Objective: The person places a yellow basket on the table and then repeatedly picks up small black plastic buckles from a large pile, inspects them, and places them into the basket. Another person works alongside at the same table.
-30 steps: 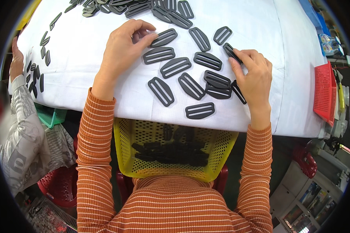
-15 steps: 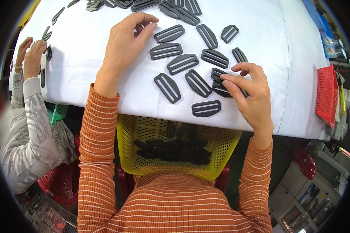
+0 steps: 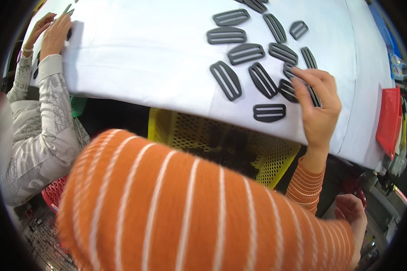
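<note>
My right hand (image 3: 320, 100) is over the right part of the white table, thumb and forefinger closed on a dark grey plastic strap slider buckle (image 3: 288, 69). Another slider buckle (image 3: 286, 91) lies just below those fingertips, and one more is partly hidden behind the hand. Several like it are spread flat to the left and beyond, among them a slanted buckle (image 3: 225, 80) and one near the front edge (image 3: 269, 113). My left forearm crosses low in front of my body. My left hand (image 3: 351, 210), slightly blurred, is off the table at lower right, fingers loosely curled and apart, nothing visible in them.
A yellow perforated basket (image 3: 278, 167) with dark pieces inside sits below the table edge, partly covered by my left sleeve. At left, a co-worker's hands (image 3: 54, 38) work on the white table (image 3: 135, 54). A red basket (image 3: 390, 119) is at the right edge.
My left hand has left the table and swung across my body to the lower right. The view has shifted, and my right hand remains at the same buckles.
</note>
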### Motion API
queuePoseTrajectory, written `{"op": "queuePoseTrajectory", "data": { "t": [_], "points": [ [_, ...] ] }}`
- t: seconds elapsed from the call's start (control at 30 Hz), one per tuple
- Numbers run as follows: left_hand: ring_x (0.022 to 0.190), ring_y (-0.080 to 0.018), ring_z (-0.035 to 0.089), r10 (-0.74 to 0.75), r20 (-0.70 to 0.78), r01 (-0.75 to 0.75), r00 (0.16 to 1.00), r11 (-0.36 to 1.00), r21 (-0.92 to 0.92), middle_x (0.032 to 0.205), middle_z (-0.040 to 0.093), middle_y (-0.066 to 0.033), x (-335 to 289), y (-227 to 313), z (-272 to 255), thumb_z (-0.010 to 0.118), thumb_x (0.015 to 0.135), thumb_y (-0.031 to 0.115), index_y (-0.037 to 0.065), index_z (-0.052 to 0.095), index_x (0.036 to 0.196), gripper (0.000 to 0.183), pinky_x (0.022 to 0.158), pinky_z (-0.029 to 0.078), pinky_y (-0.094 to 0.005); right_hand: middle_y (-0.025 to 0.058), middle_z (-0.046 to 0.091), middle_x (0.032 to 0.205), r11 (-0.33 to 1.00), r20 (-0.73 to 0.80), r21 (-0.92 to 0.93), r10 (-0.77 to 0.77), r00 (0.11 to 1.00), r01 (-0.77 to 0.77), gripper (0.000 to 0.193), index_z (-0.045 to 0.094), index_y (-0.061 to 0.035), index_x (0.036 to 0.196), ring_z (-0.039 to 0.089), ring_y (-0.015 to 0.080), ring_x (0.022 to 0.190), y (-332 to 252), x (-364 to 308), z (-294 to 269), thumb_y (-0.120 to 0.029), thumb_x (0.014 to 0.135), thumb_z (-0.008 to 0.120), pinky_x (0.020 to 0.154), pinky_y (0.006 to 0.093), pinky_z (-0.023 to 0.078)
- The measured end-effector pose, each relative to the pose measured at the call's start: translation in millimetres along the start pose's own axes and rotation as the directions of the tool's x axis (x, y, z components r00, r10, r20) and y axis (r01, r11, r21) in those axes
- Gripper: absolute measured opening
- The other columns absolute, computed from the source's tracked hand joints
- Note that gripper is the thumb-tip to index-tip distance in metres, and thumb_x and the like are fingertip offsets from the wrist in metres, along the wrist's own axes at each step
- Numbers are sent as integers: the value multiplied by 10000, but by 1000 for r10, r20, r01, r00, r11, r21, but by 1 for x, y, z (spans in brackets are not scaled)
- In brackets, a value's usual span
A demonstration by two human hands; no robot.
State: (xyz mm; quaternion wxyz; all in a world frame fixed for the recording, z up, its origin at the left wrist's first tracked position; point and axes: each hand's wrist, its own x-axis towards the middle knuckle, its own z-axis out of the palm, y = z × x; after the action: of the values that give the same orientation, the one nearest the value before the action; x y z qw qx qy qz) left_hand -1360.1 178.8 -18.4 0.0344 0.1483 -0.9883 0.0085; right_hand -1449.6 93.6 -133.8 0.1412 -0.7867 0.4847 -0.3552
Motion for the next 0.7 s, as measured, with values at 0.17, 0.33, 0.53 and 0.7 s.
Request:
{"op": "queuePoseTrajectory", "data": {
  "t": [0.17,0.33,0.53,0.7],
  "points": [
    [863,-254,619,-259,228,124,939,870,478,951,642,-142,22,19,1,540,854,166,-34,636,994,263,751,520,-383,13,638,936,954,150,-204,-192,970,221,287,728,-105,966,572,207,924,-21,-4,20,-235,725,813,834,380,409],
    [852,-233,594,-205,284,-6,937,802,597,919,621,-116,-43,-6,-6,595,784,174,-33,653,924,257,720,501,-373,-9,623,805,890,134,-325,-293,947,321,147,705,-107,848,578,175,820,-35,3,20,-210,764,767,854,396,401],
    [762,-173,553,-375,104,387,921,852,-353,841,560,-39,-92,-42,16,599,759,160,59,602,762,100,656,437,-326,9,609,774,991,102,-123,-48,994,60,92,709,-100,850,589,196,752,-18,5,15,-152,787,750,779,362,407],
    [907,-270,615,-754,-270,631,599,652,-420,1030,671,-83,-150,-84,79,738,744,5,45,704,1102,362,746,525,-355,27,608,825,983,-33,-183,-15,999,9,133,726,-94,914,582,207,742,-11,7,-4,-119,788,759,733,347,399]
  ]
}}
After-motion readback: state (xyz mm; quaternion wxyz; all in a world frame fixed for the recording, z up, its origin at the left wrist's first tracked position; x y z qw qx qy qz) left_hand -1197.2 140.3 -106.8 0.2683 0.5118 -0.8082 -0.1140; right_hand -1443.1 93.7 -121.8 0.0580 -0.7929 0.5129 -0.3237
